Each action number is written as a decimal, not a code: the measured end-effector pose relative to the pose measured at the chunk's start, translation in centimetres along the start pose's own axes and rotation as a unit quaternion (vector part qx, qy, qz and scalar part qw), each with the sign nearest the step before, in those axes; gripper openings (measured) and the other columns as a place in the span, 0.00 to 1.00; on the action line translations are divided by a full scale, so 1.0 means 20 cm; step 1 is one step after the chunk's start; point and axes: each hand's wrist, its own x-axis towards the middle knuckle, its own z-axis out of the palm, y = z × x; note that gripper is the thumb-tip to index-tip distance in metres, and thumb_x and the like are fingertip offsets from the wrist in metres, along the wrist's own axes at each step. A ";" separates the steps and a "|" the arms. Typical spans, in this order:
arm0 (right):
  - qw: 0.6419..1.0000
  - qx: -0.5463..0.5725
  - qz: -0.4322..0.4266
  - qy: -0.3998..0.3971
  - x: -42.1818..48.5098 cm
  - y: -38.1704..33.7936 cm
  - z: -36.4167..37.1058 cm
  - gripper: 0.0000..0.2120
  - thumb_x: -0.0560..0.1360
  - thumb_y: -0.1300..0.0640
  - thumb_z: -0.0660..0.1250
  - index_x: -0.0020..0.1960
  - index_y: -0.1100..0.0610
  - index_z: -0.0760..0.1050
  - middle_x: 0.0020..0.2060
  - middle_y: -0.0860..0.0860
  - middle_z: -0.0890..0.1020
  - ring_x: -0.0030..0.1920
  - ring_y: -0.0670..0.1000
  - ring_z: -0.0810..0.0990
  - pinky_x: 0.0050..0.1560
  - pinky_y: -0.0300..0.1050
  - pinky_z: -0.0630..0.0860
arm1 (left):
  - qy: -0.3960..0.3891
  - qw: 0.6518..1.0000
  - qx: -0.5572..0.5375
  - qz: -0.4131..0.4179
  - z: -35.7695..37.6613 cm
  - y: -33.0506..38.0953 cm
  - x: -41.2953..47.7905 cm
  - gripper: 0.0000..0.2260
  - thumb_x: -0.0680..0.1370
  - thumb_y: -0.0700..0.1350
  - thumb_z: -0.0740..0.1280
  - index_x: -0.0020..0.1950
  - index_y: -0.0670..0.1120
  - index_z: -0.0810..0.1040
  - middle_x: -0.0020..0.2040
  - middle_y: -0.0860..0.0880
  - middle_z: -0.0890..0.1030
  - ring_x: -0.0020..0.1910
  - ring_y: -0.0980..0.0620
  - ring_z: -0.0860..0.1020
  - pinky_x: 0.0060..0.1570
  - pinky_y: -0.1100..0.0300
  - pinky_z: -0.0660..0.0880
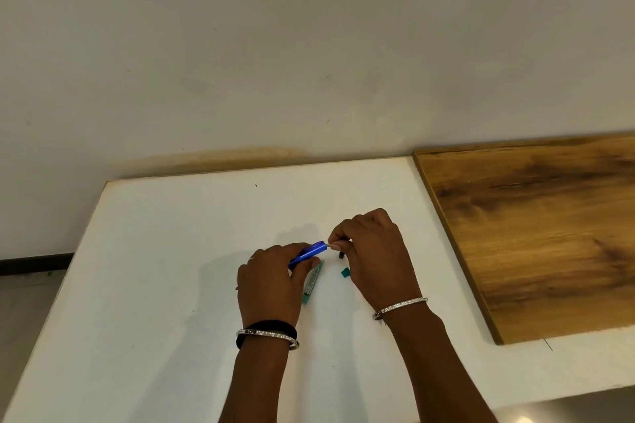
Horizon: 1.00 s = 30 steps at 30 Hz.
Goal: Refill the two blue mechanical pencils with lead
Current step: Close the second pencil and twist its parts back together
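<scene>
Left hand (271,280) gripped a blue pencil (309,252) just above the lead case (311,282). Right hand (372,251) fingertips pinched at its end; contents too small to tell. Second pencil unseen. Best kept barrel steady, feed straight.

blue mechanical pencil (309,252) held tilted, teal lead case (312,283) flat beneath

Surface (165,268): open left and front; lead case (312,283) and teal cap (345,272) between hands; wooden board (536,233) right.
</scene>
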 end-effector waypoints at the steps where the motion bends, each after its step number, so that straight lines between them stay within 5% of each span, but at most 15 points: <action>1: 1.000 0.007 0.002 -0.004 0.00 0.00 0.00 0.03 0.76 0.59 0.69 0.47 0.54 0.81 0.42 0.52 0.84 0.48 0.55 0.76 0.47 0.48 0.71 | -0.001 1.000 0.006 0.003 0.00 0.00 0.00 0.14 0.75 0.56 0.67 0.60 0.55 0.80 0.52 0.53 0.84 0.52 0.50 0.79 0.58 0.50 0.74; 4: 0.999 0.049 0.019 0.001 0.00 0.00 0.00 0.05 0.77 0.57 0.66 0.48 0.54 0.81 0.44 0.50 0.84 0.50 0.51 0.74 0.49 0.43 0.70 | -0.004 1.000 -0.007 0.003 0.00 0.00 0.00 0.14 0.74 0.55 0.69 0.58 0.54 0.81 0.51 0.53 0.85 0.49 0.52 0.79 0.55 0.53 0.75; 8: 0.988 0.143 0.055 0.035 -0.02 0.00 -0.02 0.04 0.76 0.57 0.67 0.45 0.51 0.81 0.40 0.40 0.80 0.46 0.43 0.71 0.44 0.29 0.64 | -0.012 0.994 -0.109 -0.025 0.00 0.00 -0.01 0.13 0.71 0.55 0.72 0.53 0.53 0.84 0.46 0.55 0.85 0.41 0.59 0.77 0.42 0.71 0.70; 14: 0.965 0.240 0.107 0.012 -0.02 0.01 -0.01 0.04 0.74 0.56 0.70 0.44 0.48 0.82 0.35 0.33 0.78 0.41 0.37 0.77 0.39 0.26 0.68 | -0.040 0.991 -0.128 -0.028 0.01 0.00 0.00 0.13 0.71 0.55 0.72 0.53 0.53 0.84 0.42 0.54 0.85 0.42 0.54 0.81 0.48 0.60 0.76; 21: 0.940 0.317 0.127 0.023 -0.02 0.03 -0.03 0.04 0.73 0.57 0.71 0.46 0.49 0.83 0.38 0.35 0.81 0.43 0.32 0.78 0.42 0.22 0.71 | -0.038 0.988 -0.147 -0.029 0.01 -0.01 0.01 0.14 0.71 0.56 0.71 0.54 0.54 0.84 0.42 0.52 0.86 0.42 0.53 0.81 0.42 0.67 0.71; 25: 0.959 0.224 0.160 0.073 -0.02 0.07 0.00 0.06 0.75 0.58 0.70 0.50 0.52 0.83 0.41 0.39 0.80 0.40 0.33 0.77 0.43 0.20 0.68 | -0.025 0.987 -0.157 -0.038 0.01 -0.01 0.02 0.14 0.72 0.55 0.71 0.55 0.54 0.83 0.40 0.52 0.85 0.40 0.54 0.80 0.39 0.70 0.69; 30: 0.979 0.113 0.165 -0.032 -0.05 0.07 0.09 0.10 0.74 0.55 0.70 0.55 0.52 0.81 0.48 0.49 0.83 0.44 0.44 0.77 0.50 0.33 0.71 | -0.022 0.988 -0.151 -0.034 0.03 -0.02 0.02 0.15 0.71 0.56 0.71 0.56 0.53 0.83 0.42 0.51 0.85 0.41 0.54 0.81 0.39 0.72 0.69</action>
